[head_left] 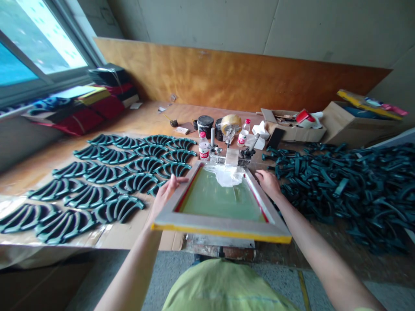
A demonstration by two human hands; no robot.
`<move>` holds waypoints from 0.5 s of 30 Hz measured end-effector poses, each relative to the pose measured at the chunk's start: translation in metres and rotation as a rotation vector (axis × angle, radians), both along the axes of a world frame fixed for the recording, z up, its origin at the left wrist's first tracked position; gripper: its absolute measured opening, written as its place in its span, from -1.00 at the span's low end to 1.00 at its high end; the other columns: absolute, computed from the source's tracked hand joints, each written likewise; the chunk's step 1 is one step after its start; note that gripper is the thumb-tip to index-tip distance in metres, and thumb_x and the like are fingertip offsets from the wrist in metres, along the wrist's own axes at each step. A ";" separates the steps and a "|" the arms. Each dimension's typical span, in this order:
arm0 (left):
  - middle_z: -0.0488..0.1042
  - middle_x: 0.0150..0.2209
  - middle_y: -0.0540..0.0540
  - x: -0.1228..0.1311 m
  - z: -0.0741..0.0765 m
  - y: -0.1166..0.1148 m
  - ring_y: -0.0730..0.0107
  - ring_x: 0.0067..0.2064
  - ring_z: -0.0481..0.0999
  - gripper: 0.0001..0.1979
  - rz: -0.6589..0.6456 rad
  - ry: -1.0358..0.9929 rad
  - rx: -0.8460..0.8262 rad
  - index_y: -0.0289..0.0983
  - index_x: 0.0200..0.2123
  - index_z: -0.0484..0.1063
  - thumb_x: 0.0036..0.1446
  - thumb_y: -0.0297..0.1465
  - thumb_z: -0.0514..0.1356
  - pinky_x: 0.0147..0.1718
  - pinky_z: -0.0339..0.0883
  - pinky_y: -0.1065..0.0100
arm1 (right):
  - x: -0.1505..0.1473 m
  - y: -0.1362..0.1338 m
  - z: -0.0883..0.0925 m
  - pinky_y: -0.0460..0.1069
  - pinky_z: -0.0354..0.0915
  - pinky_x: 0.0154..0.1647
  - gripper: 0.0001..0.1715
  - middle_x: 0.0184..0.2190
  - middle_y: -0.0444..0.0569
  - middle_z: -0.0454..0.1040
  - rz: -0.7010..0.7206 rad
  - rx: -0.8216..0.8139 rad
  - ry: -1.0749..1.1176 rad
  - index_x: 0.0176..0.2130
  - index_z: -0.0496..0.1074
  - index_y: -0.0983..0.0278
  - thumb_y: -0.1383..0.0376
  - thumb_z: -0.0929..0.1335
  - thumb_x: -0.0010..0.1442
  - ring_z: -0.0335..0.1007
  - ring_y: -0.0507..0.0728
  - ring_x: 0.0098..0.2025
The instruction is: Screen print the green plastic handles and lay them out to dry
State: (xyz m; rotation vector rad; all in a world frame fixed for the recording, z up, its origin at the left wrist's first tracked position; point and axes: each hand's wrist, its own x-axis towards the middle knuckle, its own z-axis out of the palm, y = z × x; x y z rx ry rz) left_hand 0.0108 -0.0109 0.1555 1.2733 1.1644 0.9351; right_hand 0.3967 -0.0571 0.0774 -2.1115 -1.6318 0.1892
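Note:
In front of me a screen-printing frame (223, 222) with grey sides and a yellow front edge is tilted over a printing stand. White paste (228, 176) lies at the far end of its green mesh (220, 201). My left hand (168, 190) is at the frame's left side, thumb and forefinger apart, the other fingers partly hidden. At the right side is my right hand (269, 183), fingers curled in towards the edge; what they hold, if anything, is hidden. A clamp (231, 160) stands at the frame's far end.
Rows of dark green curved, ribbed parts (78, 198) lie at left. A large heap of similar dark green parts (350, 185) covers the right. Behind the clamp stand bottles (203, 149), a black tub (205, 125) and a tape roll (231, 123). Cardboard boxes (295, 129) sit at back right.

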 end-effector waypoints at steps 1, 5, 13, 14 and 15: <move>0.54 -0.34 -0.09 -0.007 -0.015 -0.010 0.31 -0.36 0.49 -0.39 -0.029 0.052 -0.062 -0.31 -0.14 0.54 0.06 0.11 0.14 -0.42 0.37 0.36 | 0.001 0.005 0.008 0.17 0.28 0.12 -0.61 -0.02 0.15 0.51 -0.012 0.047 0.015 0.06 0.44 0.28 0.22 0.25 0.32 0.41 0.26 0.05; 0.51 -0.39 -0.02 -0.014 -0.079 -0.033 0.35 -0.40 0.47 -0.18 -0.053 0.082 -0.186 -0.27 0.20 0.31 -0.04 0.08 0.25 -0.46 0.31 0.40 | -0.035 0.038 0.027 0.13 0.23 0.20 -0.41 0.16 0.17 0.33 0.193 0.213 -0.010 0.13 0.34 0.30 0.31 0.43 0.12 0.27 0.25 0.18; 0.45 -0.44 0.04 -0.012 -0.134 -0.028 0.40 -0.43 0.43 -0.21 -0.081 0.086 -0.160 -0.30 0.26 0.21 0.07 0.02 0.19 -0.45 0.29 0.40 | -0.072 0.062 0.023 -0.03 0.33 -0.21 -0.90 -0.36 0.02 0.55 0.274 -0.159 -0.223 -0.30 0.46 0.25 0.33 0.42 0.09 0.48 0.19 -0.26; 0.46 -0.43 0.03 -0.012 -0.134 -0.028 0.38 -0.41 0.45 -0.22 -0.085 0.084 -0.165 -0.30 0.26 0.21 0.07 0.02 0.18 -0.43 0.31 0.39 | -0.073 0.058 0.023 -0.02 0.32 -0.22 -0.92 -0.37 0.04 0.55 0.251 -0.148 -0.243 -0.31 0.47 0.26 0.33 0.41 0.09 0.48 0.20 -0.27; 0.46 -0.42 0.02 -0.013 -0.133 -0.028 0.37 -0.40 0.45 -0.22 -0.086 0.084 -0.171 -0.31 0.25 0.22 0.07 0.02 0.18 -0.42 0.32 0.38 | -0.075 0.054 0.022 0.00 0.32 -0.22 -0.92 -0.36 0.06 0.55 0.224 -0.139 -0.263 -0.31 0.47 0.27 0.35 0.40 0.10 0.48 0.21 -0.27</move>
